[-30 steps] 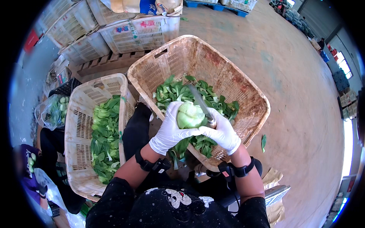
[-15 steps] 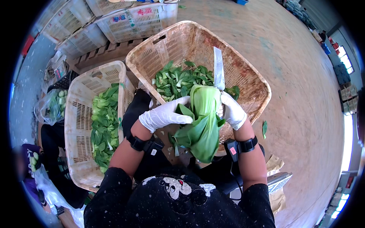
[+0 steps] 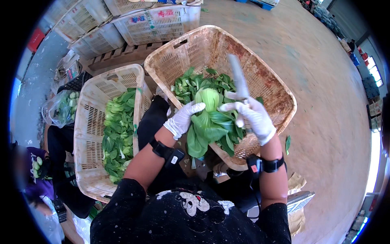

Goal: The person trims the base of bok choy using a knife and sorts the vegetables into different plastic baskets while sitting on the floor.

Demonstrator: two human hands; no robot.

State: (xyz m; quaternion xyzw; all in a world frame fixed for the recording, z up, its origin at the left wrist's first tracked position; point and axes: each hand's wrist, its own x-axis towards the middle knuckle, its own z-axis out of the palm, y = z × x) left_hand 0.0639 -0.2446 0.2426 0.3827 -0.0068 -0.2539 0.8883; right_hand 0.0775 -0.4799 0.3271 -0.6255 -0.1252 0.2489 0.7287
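My left hand (image 3: 183, 119), in a white glove, is closed on the side of a bok choy (image 3: 208, 126). Its pale base points away from me, and the broad green leaves hang toward me. My gloved right hand (image 3: 256, 118) grips a knife (image 3: 238, 75) with its blade pointing up and away; the handle is mostly hidden in the palm. Fingers of that hand reach toward the bok choy's right side; I cannot tell whether they touch it. Beneath both hands, a large stained crate (image 3: 264, 71) holds loose leaves and trimmed stalks (image 3: 185, 86).
At my left stands a pale crate (image 3: 87, 122) with bok choy heads (image 3: 118, 142) in it. Beyond it are stacked crates (image 3: 160, 26) on a wooden pallet (image 3: 118, 55). Another person (image 3: 38, 171) sits at the far left, beside a plastic bag of greens (image 3: 63, 107).
The bok choy has tilted and shifted slightly left between my hands. My right hand has turned and drawn away from its side, the knife blade now leaning left.
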